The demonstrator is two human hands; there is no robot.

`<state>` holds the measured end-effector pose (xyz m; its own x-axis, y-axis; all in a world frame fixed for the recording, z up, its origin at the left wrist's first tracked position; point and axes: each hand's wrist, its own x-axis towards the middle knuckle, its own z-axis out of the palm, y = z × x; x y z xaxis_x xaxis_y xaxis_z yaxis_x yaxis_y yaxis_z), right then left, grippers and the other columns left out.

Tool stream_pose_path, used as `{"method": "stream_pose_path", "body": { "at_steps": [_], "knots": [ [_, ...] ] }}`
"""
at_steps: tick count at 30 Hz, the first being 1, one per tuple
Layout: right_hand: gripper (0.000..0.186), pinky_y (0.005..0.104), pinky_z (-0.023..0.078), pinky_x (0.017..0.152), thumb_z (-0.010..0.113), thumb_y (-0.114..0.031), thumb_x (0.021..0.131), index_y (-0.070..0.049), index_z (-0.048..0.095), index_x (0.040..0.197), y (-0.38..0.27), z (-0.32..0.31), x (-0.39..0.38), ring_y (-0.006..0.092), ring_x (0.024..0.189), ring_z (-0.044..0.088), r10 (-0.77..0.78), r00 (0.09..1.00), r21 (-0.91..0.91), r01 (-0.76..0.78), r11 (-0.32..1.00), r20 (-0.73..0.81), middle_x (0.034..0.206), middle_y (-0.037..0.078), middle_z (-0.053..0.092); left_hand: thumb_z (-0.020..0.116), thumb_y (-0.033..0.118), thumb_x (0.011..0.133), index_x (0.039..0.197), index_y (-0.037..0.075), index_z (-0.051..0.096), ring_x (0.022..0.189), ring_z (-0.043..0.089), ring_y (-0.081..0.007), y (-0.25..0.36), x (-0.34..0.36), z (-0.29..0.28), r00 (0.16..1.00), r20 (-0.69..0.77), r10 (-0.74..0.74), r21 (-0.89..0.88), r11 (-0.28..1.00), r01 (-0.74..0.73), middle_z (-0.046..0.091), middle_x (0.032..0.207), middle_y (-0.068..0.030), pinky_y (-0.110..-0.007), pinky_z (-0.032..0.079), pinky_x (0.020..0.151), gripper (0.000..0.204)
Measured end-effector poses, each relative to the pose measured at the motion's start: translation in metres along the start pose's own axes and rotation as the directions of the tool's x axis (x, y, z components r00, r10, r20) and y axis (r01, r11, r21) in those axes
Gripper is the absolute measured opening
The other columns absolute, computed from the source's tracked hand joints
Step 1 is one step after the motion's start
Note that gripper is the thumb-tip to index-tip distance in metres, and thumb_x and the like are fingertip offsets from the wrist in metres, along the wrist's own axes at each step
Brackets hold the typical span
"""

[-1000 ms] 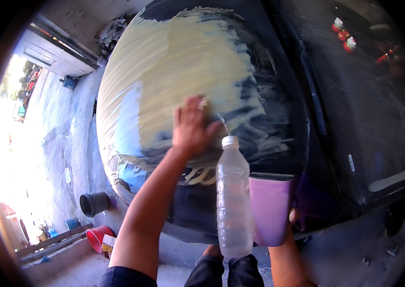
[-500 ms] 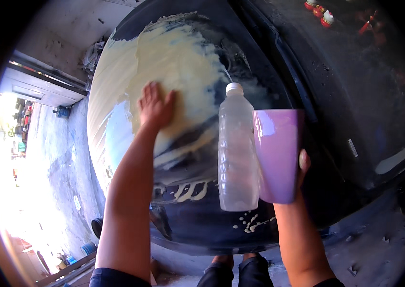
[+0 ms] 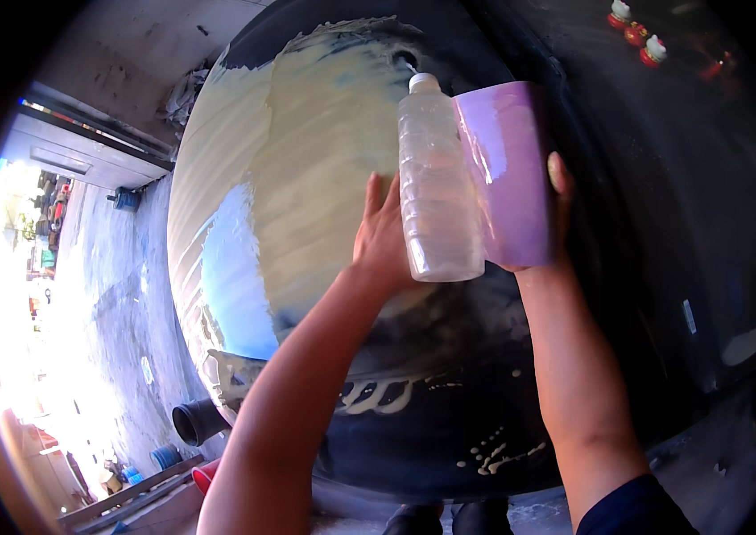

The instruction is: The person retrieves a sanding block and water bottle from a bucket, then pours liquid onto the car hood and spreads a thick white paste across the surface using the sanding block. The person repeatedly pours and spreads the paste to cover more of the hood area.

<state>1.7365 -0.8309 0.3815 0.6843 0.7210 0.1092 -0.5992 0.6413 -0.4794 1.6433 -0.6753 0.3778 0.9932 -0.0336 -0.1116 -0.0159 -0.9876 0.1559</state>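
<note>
My left hand (image 3: 380, 245) lies on the dark car hood (image 3: 440, 455), fingers spread, partly hidden behind the bottle. Under and around it, a cream-coloured layer (image 3: 320, 134) is smeared in broad streaks. My right hand (image 3: 560, 183) grips a glossy purple object (image 3: 510, 169) with a tapering face; its kind is unclear. Most of those fingers are hidden behind it. Against its left side stands a clear plastic bottle (image 3: 440, 192) with a white cap, held along with it. A thin pale streak shows at the cap.
To the right is the dark windshield (image 3: 654, 214), with small red-and-white figurines (image 3: 636, 36) behind it. Cream drips (image 3: 494, 455) spot the near hood. A black pipe (image 3: 198, 421) and a blue container (image 3: 124, 199) are off the hood's left side.
My left hand has slid right and slightly nearer across the hood, leaving more cream spread. My right hand has moved farther away with the bottle and purple object.
</note>
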Motion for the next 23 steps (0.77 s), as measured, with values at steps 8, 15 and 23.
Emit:
{"method": "stream_pose_path", "body": {
  "at_steps": [8, 15, 23],
  "knots": [
    [0.080, 0.0428, 0.041, 0.099, 0.057, -0.065, 0.084, -0.006, 0.046, 0.136, 0.006, -0.005, 0.001, 0.0260, 0.116, 0.049, -0.092, 0.994, 0.104, 0.087, 0.991, 0.050, 0.130, 0.012, 0.052, 0.048, 0.054, 0.094, 0.148, 0.016, 0.038, 0.142, 0.030, -0.0202, -0.090, 0.135, 0.034, 0.865, -0.473, 0.165, -0.354, 0.864, -0.358, 0.041, 0.150, -0.0049, -0.042, 0.018, 0.118, 0.067],
    [0.079, 0.0365, 0.055, 0.067, 0.069, -0.058, 0.078, -0.003, 0.047, 0.131, -0.005, -0.020, -0.002, 0.0235, 0.084, 0.063, 0.010, 0.988, 0.344, -0.063, 0.937, 0.153, 0.109, 0.013, 0.062, 0.038, 0.072, 0.090, 0.154, 0.015, 0.024, 0.150, 0.010, -0.0211, -0.097, 0.194, -0.002, 0.941, -0.282, -0.186, -0.025, 0.982, 0.187, 0.018, 0.162, -0.0056, -0.044, 0.008, 0.120, 0.087],
    [0.082, 0.0352, 0.056, 0.078, 0.078, -0.048, 0.075, -0.001, 0.046, 0.134, -0.019, -0.005, 0.002, 0.0228, 0.088, 0.067, 0.030, 0.954, 0.565, -0.201, 0.801, 0.297, 0.111, 0.016, 0.063, 0.037, 0.059, 0.096, 0.154, 0.007, 0.021, 0.150, 0.012, -0.0261, -0.129, 0.206, -0.012, 0.804, -0.257, -0.536, -0.044, 0.838, 0.544, 0.018, 0.161, -0.0119, -0.050, 0.013, 0.119, 0.079]
  ]
}}
